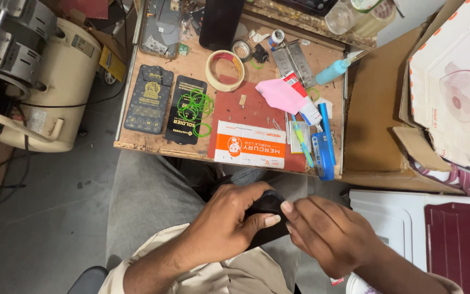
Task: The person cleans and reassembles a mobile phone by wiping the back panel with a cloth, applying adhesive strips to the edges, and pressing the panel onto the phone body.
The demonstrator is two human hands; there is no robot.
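My left hand [225, 224] wraps around a small black flat object [267, 206], probably a phone, held over my lap. My right hand [326, 233] grips the same black object from the right, its thumb and fingertips pressed on the edge. Most of the object is hidden under my fingers. Both hands sit below the front edge of a small wooden worktable [153, 142].
On the table lie two black flat packages [149, 99], green rubber bands [194, 106], a masking tape roll [224, 70], a red mat [251, 111], an orange-and-white packet [249, 144], pink cloth [281, 95], blue tools [325, 147] and a spray bottle [334, 71]. A cream compressor tank [61, 81] stands left, cardboard boxes [452, 81] right.
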